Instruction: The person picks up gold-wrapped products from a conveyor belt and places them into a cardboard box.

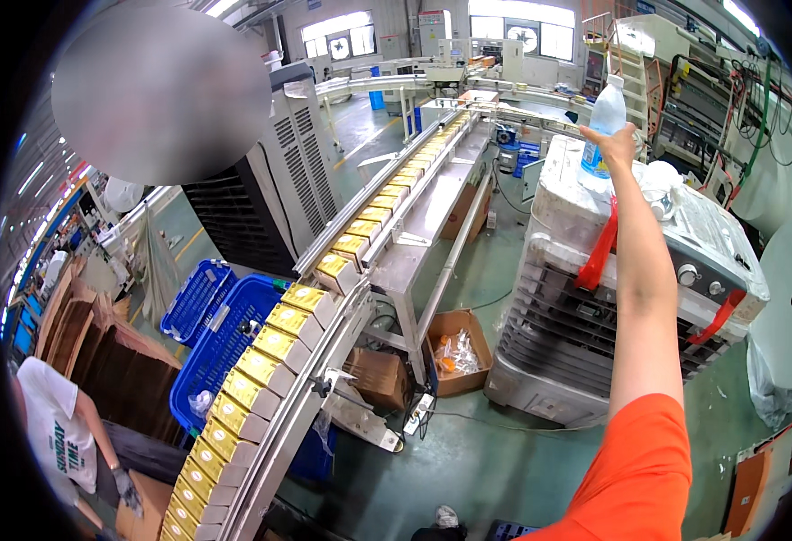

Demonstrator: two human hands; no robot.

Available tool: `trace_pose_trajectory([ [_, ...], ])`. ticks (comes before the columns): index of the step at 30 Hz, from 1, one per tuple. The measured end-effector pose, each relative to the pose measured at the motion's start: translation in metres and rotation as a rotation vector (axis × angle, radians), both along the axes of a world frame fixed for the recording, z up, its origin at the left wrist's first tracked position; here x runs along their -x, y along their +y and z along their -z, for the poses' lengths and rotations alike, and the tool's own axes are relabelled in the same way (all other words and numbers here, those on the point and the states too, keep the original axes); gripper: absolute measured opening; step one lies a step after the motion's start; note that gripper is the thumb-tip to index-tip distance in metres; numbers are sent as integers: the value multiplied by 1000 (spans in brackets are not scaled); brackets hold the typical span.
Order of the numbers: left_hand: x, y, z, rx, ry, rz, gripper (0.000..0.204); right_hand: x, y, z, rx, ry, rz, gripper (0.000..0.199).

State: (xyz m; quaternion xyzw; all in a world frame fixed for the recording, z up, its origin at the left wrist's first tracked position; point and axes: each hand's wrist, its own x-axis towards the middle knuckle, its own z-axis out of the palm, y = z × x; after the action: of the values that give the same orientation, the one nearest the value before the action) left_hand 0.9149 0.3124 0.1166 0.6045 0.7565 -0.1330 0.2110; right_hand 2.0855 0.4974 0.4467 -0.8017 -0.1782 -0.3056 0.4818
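My right arm, in an orange short sleeve, reaches far forward from the lower edge. My right hand is closed around the middle of a clear plastic water bottle with a white cap and a blue label. The bottle is upright over the far part of a white, worn-topped air cooler; whether its base touches the top cannot be made out. Crumpled white plastic lies on the cooler beside my wrist. Red straps hang down the cooler's front. My left hand is out of view.
A conveyor carries a row of yellow-and-white boxes from far middle to near left. Blue crates stand left of it. An open carton sits on the floor by the cooler. A co-worker's gloved hand is at lower left.
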Motion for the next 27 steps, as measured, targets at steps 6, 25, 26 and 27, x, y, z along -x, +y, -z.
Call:
trace_pose_trajectory([
  [6,-6,0,2,-20,-43,-43,82,8,-15,-8,33,126,7,112],
  [25,49,-134,-108,753,-1134,-780,66,709,-315,507,1568,1577,-993,61],
  [26,72,-182,-72,879,-1089,-965,71,726,-319,506,1583,1523,-1036,57],
  [27,78,-210,-55,847,-958,-1106,66,741,-325,503,1585,1477,-1065,53],
])
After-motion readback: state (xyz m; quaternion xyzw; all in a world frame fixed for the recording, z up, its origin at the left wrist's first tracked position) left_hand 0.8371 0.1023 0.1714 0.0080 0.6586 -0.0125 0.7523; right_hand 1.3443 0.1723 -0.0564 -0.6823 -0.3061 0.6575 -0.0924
